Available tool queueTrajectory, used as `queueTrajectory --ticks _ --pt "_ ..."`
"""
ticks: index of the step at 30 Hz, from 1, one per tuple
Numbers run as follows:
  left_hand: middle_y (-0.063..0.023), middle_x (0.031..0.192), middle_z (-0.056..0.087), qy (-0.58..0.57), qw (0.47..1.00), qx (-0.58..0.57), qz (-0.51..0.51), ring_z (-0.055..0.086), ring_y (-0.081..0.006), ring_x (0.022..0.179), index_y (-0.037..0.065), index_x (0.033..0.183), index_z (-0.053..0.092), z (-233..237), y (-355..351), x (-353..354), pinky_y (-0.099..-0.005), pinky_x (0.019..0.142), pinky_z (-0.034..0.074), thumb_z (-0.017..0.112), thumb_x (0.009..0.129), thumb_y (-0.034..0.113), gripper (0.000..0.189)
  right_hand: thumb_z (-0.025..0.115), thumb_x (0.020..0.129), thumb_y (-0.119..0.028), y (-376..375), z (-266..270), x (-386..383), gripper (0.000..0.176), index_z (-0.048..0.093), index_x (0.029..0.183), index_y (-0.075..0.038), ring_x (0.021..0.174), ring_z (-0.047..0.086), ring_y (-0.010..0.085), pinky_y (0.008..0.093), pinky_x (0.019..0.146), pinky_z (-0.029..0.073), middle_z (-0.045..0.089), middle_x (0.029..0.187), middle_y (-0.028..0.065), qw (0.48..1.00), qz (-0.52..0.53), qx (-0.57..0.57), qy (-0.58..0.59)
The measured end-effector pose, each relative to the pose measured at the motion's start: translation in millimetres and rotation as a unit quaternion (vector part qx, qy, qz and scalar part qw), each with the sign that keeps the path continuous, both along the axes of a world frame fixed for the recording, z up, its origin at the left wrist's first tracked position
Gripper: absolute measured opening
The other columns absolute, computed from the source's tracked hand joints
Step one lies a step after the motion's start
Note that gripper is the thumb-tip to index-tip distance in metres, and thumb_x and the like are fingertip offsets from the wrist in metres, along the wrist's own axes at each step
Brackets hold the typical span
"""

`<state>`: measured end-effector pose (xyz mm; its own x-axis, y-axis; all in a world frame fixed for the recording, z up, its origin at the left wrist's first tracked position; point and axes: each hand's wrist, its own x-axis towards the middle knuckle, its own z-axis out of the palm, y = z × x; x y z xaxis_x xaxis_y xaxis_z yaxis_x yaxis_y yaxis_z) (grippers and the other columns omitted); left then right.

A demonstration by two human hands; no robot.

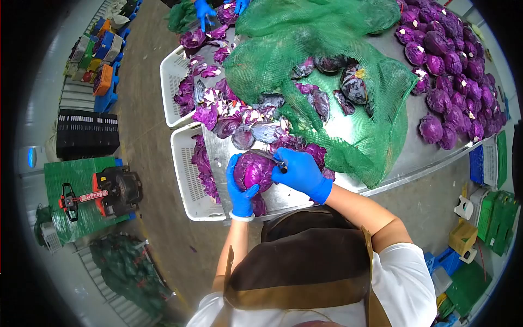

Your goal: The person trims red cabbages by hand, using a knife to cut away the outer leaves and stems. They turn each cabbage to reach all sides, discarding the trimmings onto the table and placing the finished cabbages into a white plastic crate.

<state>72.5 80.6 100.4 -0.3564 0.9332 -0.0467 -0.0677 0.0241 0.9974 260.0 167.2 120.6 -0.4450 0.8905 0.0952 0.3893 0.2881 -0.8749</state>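
Observation:
My left hand [240,188], in a blue glove, is wrapped around the near-left side of a purple cabbage [255,172]. In my gloved right hand [301,173] is a knife [263,155]; its dark handle end shows below the fist, and the blade lies along the cabbage's top edge. Cut-off cabbage leaves [243,136] and pale scraps are heaped just beyond. To the right, a green mesh bag [381,87] spreads over the metal table [297,199], with several untrimmed cabbages [355,87] inside its opening.
White crates [188,204] with leaves stand at the table's left edge. Many trimmed cabbages [436,65] are piled at the far right. A co-worker's blue-gloved hands [204,12] are at the top. A red and black pallet jack [111,191] is on the floor at left.

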Motion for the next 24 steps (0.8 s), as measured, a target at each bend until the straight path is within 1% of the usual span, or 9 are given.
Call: queueTrajectory --ticks 3,5,7,9,13,18,20,23,24 --pt "-0.0147 0.146 0.046 0.102 0.994 0.017 -0.032 0.047 -0.0299 0.133 0.006 0.152 0.034 -5 -1 -5 -0.0448 0.114 0.039 0.089 0.064 0.034 0.107 0.074 0.075 -0.029 7 -29 7 0.033 0.060 0.091 -0.004 0.072 0.066 0.0391 0.0438 0.064 0.052 0.066 0.079 0.0185 0.993 -0.033 -0.107 0.035" --pt "-0.0154 0.148 0.044 -0.088 0.996 0.006 0.001 0.046 -0.0332 0.135 0.009 0.153 0.033 0 -4 5 -0.0499 0.113 0.039 0.083 0.069 0.043 0.103 0.075 0.077 -0.028 21 -46 23 0.033 0.061 0.094 -0.003 0.074 0.069 0.0351 0.0433 0.066 0.054 0.068 0.081 0.0184 0.984 -0.081 -0.157 0.028" --pt "-0.0164 0.150 0.042 -0.278 0.960 -0.013 0.020 0.044 -0.0364 0.137 0.011 0.153 0.033 -6 -7 3 -0.0552 0.112 0.038 0.076 0.073 0.051 0.100 0.076 0.078 -0.031 36 -71 41 0.034 0.064 0.098 -0.005 0.077 0.070 0.0331 0.0426 0.071 0.055 0.070 0.086 0.0182 0.979 -0.078 -0.055 -0.179" --pt "-0.0177 0.150 0.042 -0.460 0.887 -0.041 0.026 0.043 -0.0397 0.138 0.014 0.153 0.034 -30 -16 -16 -0.0607 0.111 0.038 0.069 0.076 0.059 0.096 0.078 0.079 -0.033 34 -49 46 0.040 0.066 0.107 -0.006 0.085 0.070 0.0317 0.0410 0.078 0.055 0.071 0.094 0.0174 0.984 -0.037 -0.138 -0.105" --pt "-0.0173 0.153 0.039 -0.459 0.884 -0.051 -0.066 0.042 -0.0414 0.137 0.016 0.153 0.032 -24 -16 -18 -0.0629 0.111 0.037 0.064 0.075 0.071 0.101 0.083 0.079 -0.035 10 -17 17 0.056 0.065 0.124 -0.007 0.104 0.067 0.0272 0.0376 0.093 0.051 0.070 0.112 0.0142 0.954 0.026 -0.212 0.213" --pt "-0.0166 0.152 0.040 -0.463 0.879 -0.083 -0.075 0.045 -0.0323 0.137 0.012 0.157 0.022 7 0 -6 -0.0486 0.116 0.038 0.080 0.078 0.037 0.102 0.086 0.077 -0.027 -4 0 5 0.056 0.062 0.124 -0.006 0.110 0.063 0.0248 0.0369 0.099 0.048 0.065 0.118 0.0111 0.955 0.061 -0.087 0.277" --pt "-0.0156 0.150 0.042 -0.365 0.917 -0.107 -0.119 0.047 -0.0316 0.135 0.011 0.156 0.024 6 1 -10 -0.0468 0.115 0.040 0.081 0.076 0.036 0.102 0.087 0.075 -0.023 -2 -8 11 0.051 0.063 0.118 -0.007 0.109 0.063 0.0243 0.0371 0.097 0.049 0.064 0.113 0.0098 0.956 0.090 -0.030 0.279" --pt "-0.0130 0.145 0.046 -0.223 0.961 -0.106 -0.126 0.051 -0.0281 0.131 0.008 0.154 0.030 13 2 -3 -0.0420 0.113 0.042 0.089 0.067 0.026 0.107 0.087 0.075 -0.024 -2 -1 26 0.052 0.064 0.118 -0.007 0.107 0.065 0.0241 0.0356 0.094 0.050 0.065 0.110 0.0088 0.967 0.087 -0.133 0.202" --pt "-0.0128 0.144 0.047 -0.141 0.977 -0.099 -0.126 0.051 -0.0272 0.130 0.007 0.153 0.031 12 3 -2 -0.0413 0.112 0.042 0.091 0.064 0.023 0.109 0.085 0.076 -0.029 -3 2 28 0.051 0.064 0.117 -0.007 0.098 0.068 0.0265 0.0351 0.086 0.054 0.065 0.106 0.0092 0.984 0.060 -0.045 0.162"
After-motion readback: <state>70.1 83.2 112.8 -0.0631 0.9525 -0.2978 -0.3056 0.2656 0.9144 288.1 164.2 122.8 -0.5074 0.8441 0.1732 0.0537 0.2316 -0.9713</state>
